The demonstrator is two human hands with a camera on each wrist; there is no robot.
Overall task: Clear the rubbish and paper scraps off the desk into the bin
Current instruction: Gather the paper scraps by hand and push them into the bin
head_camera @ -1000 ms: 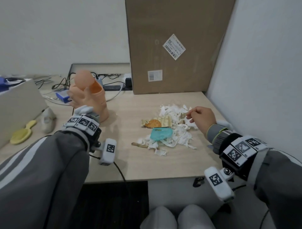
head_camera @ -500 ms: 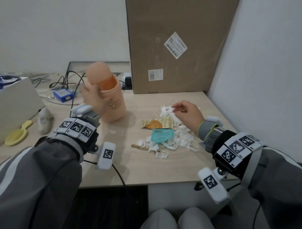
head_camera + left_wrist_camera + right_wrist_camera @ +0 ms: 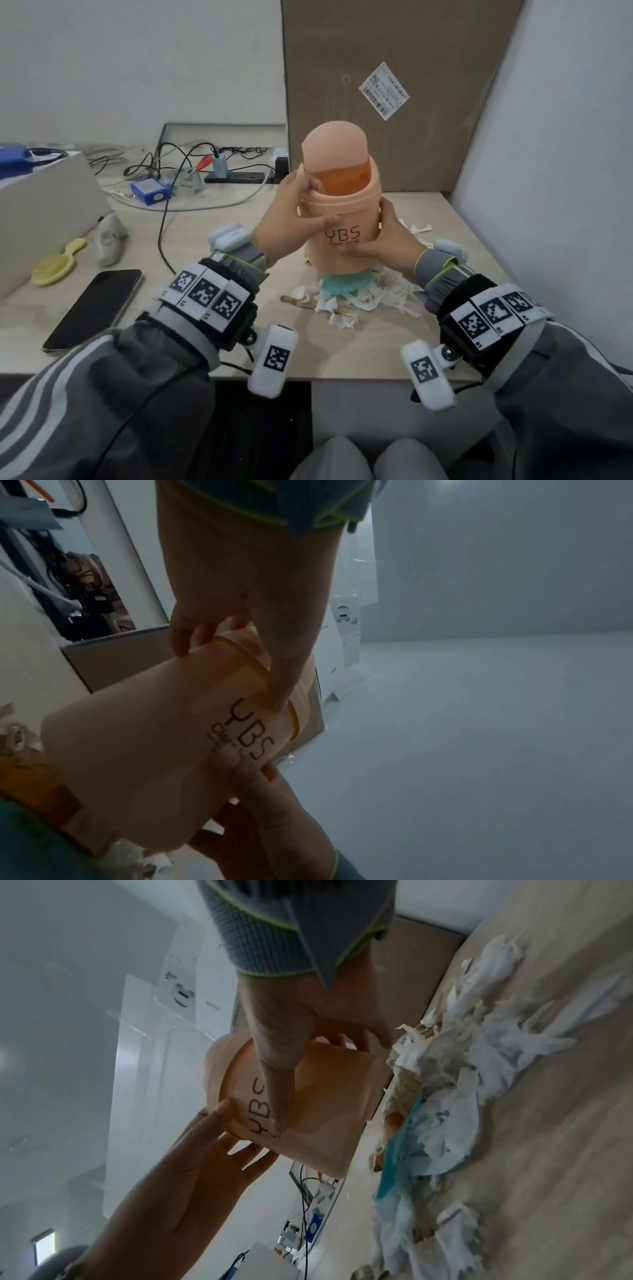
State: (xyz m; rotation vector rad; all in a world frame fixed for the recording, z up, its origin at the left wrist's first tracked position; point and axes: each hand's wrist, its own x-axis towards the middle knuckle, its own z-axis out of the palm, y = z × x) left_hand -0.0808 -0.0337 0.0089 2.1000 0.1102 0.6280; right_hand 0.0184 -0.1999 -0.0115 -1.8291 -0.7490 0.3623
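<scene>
Both hands grip the bin (image 3: 337, 219) above the paper scraps (image 3: 373, 296). The left hand (image 3: 286, 219) curls its fingers round the rim; the right hand (image 3: 387, 240) wraps the body.

An office or lab workspace: a pale wood-look desk (image 3: 178, 284) against bare white walls, with tangled cables (image 3: 164, 171) and a power strip (image 3: 239, 178) at the far edge, a phone (image 3: 94, 308) near left, and a tall cardboard box (image 3: 376, 96) standing far right.
</scene>
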